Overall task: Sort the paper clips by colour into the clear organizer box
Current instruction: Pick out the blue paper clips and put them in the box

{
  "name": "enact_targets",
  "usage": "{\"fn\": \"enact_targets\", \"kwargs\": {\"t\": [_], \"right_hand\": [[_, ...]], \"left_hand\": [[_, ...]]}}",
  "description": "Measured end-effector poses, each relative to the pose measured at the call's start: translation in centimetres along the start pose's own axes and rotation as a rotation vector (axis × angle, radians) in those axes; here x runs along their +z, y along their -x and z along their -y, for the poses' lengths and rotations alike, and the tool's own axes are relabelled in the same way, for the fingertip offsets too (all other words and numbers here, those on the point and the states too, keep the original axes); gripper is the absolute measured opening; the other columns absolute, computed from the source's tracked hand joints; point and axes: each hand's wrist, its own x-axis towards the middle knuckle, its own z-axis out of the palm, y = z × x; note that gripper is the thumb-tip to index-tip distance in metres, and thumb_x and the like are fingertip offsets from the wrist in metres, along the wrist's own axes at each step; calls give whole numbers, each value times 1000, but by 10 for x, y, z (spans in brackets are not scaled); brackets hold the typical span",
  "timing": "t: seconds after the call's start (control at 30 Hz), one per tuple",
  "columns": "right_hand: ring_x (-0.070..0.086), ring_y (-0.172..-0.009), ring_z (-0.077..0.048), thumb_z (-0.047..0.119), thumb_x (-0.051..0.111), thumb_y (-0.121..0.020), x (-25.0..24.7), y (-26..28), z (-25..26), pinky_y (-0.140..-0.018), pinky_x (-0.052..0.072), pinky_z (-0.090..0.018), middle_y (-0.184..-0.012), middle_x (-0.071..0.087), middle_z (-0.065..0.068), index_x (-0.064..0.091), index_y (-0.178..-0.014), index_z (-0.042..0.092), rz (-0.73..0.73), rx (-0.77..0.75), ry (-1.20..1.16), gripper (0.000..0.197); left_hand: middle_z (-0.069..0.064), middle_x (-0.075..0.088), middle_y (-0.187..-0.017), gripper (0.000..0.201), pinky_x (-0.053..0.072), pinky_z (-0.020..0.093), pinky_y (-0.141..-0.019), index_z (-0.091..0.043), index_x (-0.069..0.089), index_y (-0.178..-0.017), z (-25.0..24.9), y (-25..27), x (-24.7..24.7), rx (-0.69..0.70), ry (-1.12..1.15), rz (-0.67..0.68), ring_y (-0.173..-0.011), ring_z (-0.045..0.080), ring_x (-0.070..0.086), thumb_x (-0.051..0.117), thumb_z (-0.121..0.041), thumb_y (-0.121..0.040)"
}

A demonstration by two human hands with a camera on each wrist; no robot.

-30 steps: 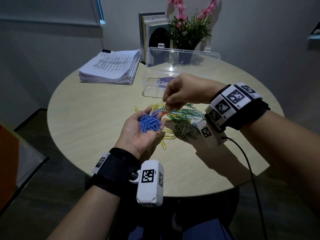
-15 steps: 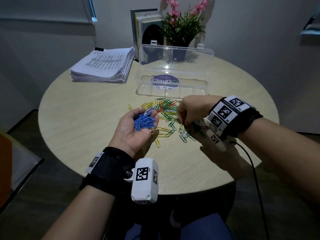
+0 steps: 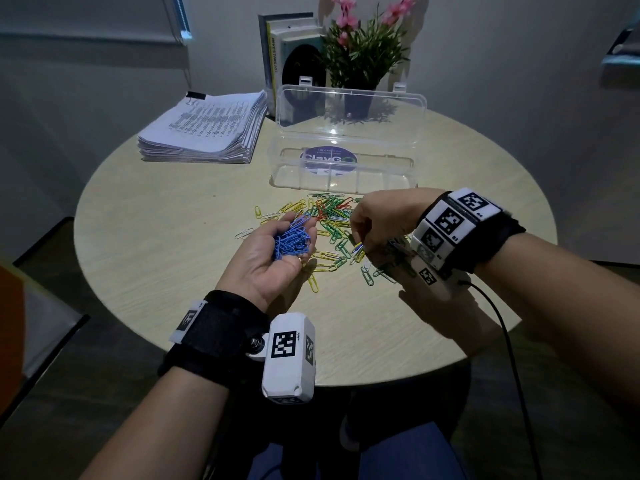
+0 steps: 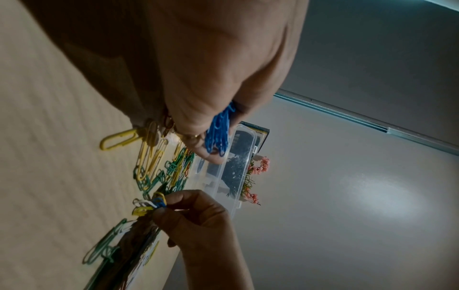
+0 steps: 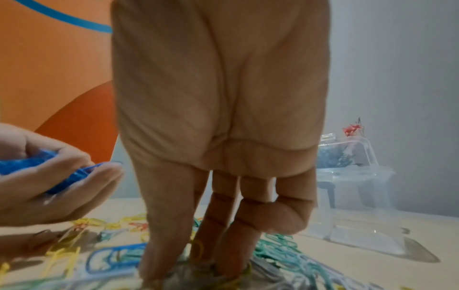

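My left hand point(image 3: 289, 249) is palm up above the table and cups a bunch of blue paper clips point(image 3: 294, 237), fingers curled around them; the blue clips point(image 4: 218, 135) also show in the left wrist view. Just to its right, my right hand point(image 3: 363, 243) pinches a few tangled clips point(image 3: 358, 251), blue, yellow and white point(image 4: 149, 206), right over the mixed pile point(image 3: 329, 216) of green, yellow, red and white clips. The clear organizer box point(image 3: 346, 174) stands behind the pile with its lid open. Its compartments look bare apart from a round label.
A thick stack of printed papers point(image 3: 204, 129) lies at the back left of the round wooden table point(image 3: 156, 258). Books point(image 3: 277, 57) and a potted pink-flowered plant point(image 3: 360, 53) stand behind the box. A cable point(image 3: 502, 334) trails from my right wrist.
My right hand came back from the far side of the pile near the box to its near right side and pinched up a few clips. My left hand kept cupping the blue clips.
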Motion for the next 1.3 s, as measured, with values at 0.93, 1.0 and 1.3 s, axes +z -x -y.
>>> {"fn": "enact_targets", "kwargs": {"t": [0.93,1.0,1.3], "right_hand": [[54,-50,2,17,66,-88,-30,6,22,-50,41,-10,-61,61,9,72,-87,12,-306,-197,-405,7],[57,-54,1,18,62,-91,-33,5,25,-52,44,-10,-68,64,7,72,-97,12,-304,-200,-348,14],[68,-79,-22,0,54,-89,-23,8,-35,-70,58,-33,-87,72,-6,73,-105,13,-94,195,-142,28]], "left_hand": [[20,59,-96,39,45,43,-68,-3,58,-92,11,-6,18,-90,-13,-18,-87,30,56,28,-27,-102],[21,59,-96,40,45,42,-70,-2,58,-92,12,-5,24,-99,-9,3,-87,31,55,27,-26,-102],[23,59,-110,37,46,43,-79,-2,57,-91,3,-7,16,-61,14,2,-94,35,58,27,-22,-102]]}}
